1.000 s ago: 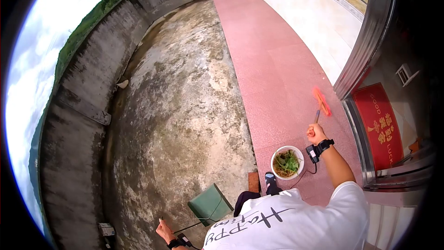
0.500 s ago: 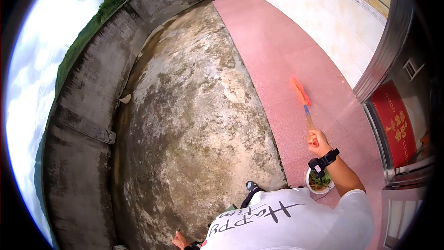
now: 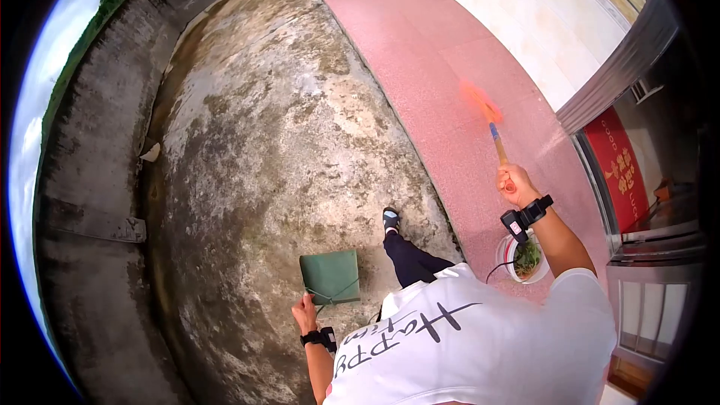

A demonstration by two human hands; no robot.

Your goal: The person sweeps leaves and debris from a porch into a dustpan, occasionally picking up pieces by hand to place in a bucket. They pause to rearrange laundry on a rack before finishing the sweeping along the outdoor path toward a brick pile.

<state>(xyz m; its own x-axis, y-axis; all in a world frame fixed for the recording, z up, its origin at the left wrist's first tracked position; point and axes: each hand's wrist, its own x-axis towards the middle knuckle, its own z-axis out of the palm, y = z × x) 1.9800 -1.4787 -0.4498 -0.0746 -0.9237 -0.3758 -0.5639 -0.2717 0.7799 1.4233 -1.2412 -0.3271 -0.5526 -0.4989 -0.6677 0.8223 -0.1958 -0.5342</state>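
Right hand (image 3: 515, 184) is clenching the broom (image 3: 494, 132), which is pointing to 11 o'clock; left hand (image 3: 304, 314) is gripping the dustpan (image 3: 331, 274) at 1 o'clock

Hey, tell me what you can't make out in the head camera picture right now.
All in the head view:
- Bristles of the orange broom: blurred, strands don't separate.
- Part of its handle: covered by the right hand.
- Right side of the bucket: hidden by the right forearm.
- Whatever lies under the leaves: the leaves cover it.
- Fine print on the right wrist device: too small.
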